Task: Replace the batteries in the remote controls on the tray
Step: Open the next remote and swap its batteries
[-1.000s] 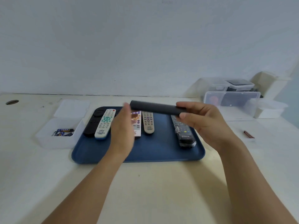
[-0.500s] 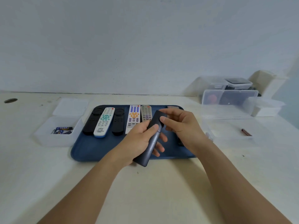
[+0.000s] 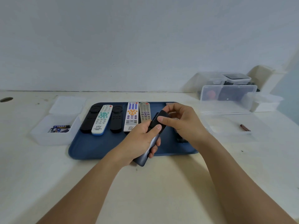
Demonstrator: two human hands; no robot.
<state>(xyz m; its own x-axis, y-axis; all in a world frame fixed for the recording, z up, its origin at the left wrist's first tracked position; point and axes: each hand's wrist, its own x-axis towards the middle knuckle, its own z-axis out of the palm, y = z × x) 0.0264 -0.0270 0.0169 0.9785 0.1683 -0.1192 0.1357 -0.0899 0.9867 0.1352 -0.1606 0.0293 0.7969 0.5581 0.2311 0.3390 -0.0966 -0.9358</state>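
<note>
My left hand (image 3: 140,141) grips a slim dark grey remote (image 3: 145,155) above the near edge of the blue tray (image 3: 90,147), back side up. My right hand (image 3: 181,125) pinches the remote's black battery cover (image 3: 160,119) at its far end, lifted slightly off the body. On the tray lie two black remotes (image 3: 90,118) (image 3: 116,121), a white remote with teal buttons (image 3: 102,119), a white remote with orange buttons (image 3: 131,116) and a grey remote (image 3: 144,111). Another dark remote (image 3: 181,139) is mostly hidden behind my right wrist.
An open clear box (image 3: 48,138) left of the tray holds several blue batteries (image 3: 60,128). To the right, an open clear box (image 3: 226,126) holds one brown battery (image 3: 245,127). More clear containers (image 3: 229,78) stand at the back right by the wall.
I have turned the dark remote from crosswise to lengthwise and brought it down into my left hand. My right hand has shifted to its far end, and the black cover now stands off the body.
</note>
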